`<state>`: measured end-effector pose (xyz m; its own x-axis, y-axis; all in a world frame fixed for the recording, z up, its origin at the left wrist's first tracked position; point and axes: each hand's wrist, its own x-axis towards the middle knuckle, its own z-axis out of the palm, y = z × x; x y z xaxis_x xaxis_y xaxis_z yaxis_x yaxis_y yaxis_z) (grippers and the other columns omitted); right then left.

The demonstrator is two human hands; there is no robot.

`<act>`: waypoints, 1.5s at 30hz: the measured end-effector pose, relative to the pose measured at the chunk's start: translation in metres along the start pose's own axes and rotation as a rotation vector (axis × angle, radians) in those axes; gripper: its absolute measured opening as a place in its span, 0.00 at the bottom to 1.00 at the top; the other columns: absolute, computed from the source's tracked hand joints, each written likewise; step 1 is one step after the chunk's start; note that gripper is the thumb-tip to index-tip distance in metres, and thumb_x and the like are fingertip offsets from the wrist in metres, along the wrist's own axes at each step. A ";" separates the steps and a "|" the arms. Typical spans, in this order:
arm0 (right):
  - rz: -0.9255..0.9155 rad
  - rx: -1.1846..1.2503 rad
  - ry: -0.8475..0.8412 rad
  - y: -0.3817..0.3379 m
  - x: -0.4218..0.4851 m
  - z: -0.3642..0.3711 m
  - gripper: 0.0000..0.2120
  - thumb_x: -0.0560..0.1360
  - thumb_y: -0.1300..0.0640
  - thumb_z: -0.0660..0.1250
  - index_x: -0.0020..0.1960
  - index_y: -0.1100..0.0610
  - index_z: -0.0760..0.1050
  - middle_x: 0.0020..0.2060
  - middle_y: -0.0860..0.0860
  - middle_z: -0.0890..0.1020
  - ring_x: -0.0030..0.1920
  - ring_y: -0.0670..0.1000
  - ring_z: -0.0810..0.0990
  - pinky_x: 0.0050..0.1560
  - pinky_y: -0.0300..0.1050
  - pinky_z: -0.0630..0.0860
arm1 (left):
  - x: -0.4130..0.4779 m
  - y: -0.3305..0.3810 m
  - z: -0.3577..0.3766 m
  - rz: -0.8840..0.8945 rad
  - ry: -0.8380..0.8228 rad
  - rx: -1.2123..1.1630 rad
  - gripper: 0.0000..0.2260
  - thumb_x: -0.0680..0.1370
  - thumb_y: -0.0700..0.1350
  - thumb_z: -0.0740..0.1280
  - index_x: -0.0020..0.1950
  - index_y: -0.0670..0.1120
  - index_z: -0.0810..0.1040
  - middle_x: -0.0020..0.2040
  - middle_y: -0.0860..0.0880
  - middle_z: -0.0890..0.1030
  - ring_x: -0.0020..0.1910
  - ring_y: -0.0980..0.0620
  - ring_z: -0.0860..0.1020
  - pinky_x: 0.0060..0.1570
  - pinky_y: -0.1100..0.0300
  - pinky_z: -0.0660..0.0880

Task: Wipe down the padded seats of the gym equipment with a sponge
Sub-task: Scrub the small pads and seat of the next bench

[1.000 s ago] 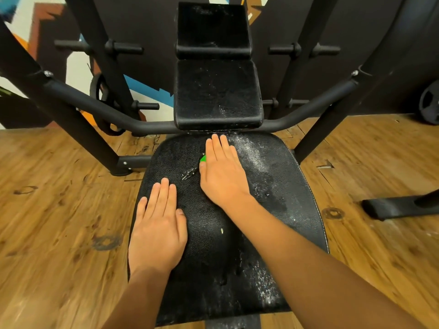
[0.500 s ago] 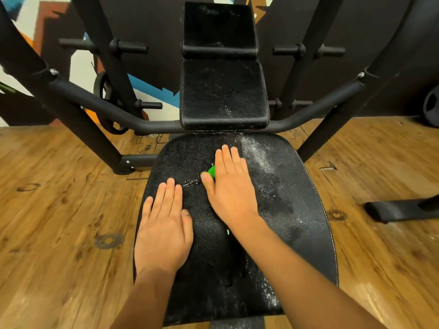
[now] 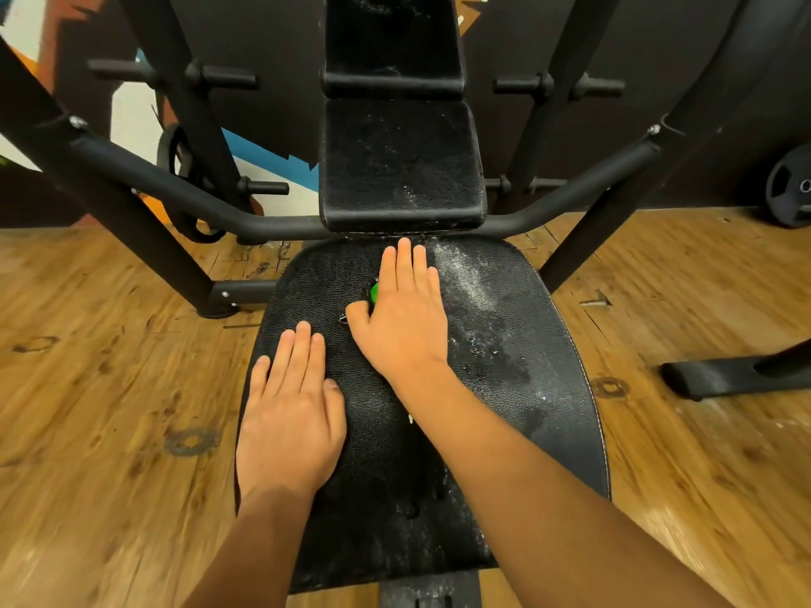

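Note:
A black padded seat (image 3: 526, 326) fills the middle of the view, wet and foamy along its right side. My right hand (image 3: 401, 313) lies flat with straight fingers near the seat's far edge, pressing a green sponge (image 3: 374, 292) of which only a small corner shows beside my index finger. My left hand (image 3: 292, 410) rests flat on the seat's left part, fingers straight, holding nothing. Beyond the seat rise two black back pads (image 3: 401, 168), also speckled with foam.
Black steel frame tubes (image 3: 145, 168) slant left and right of the seat, with a crossbar behind it. Weight pegs stick out from the uprights. A weight plate (image 3: 790, 186) leans at the far right, a black foot (image 3: 724, 375) lies on the wooden floor at right.
My right hand with the sponge slid back toward me and then forward again to the seat's far edge. My left hand stayed flat in place.

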<state>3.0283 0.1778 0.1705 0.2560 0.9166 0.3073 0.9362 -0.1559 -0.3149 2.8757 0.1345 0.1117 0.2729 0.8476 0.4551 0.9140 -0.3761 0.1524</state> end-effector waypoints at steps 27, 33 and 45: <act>-0.178 -0.073 -0.018 0.027 -0.106 0.007 0.36 0.77 0.50 0.50 0.82 0.64 0.51 0.82 0.60 0.50 0.82 0.58 0.43 0.82 0.56 0.46 | 0.000 0.001 -0.003 -0.010 -0.023 -0.006 0.26 0.83 0.49 0.49 0.80 0.42 0.63 0.81 0.46 0.60 0.81 0.50 0.56 0.79 0.49 0.52; -0.164 -0.095 0.012 0.028 -0.101 0.012 0.33 0.84 0.44 0.51 0.82 0.62 0.53 0.82 0.58 0.53 0.83 0.56 0.44 0.82 0.54 0.44 | -0.001 0.000 -0.003 -0.009 -0.010 -0.023 0.26 0.82 0.48 0.50 0.79 0.41 0.64 0.81 0.44 0.61 0.81 0.48 0.57 0.79 0.47 0.54; -0.203 -0.120 -0.024 0.032 -0.140 0.010 0.32 0.83 0.49 0.50 0.82 0.63 0.50 0.82 0.59 0.49 0.82 0.57 0.41 0.82 0.56 0.46 | 0.000 0.001 -0.005 -0.005 -0.015 -0.025 0.26 0.82 0.48 0.50 0.80 0.41 0.63 0.81 0.45 0.60 0.81 0.48 0.56 0.79 0.48 0.52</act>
<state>3.0197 0.0481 0.1088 0.0549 0.9420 0.3311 0.9902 -0.0086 -0.1397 2.8751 0.1322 0.1164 0.2725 0.8551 0.4411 0.9076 -0.3806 0.1770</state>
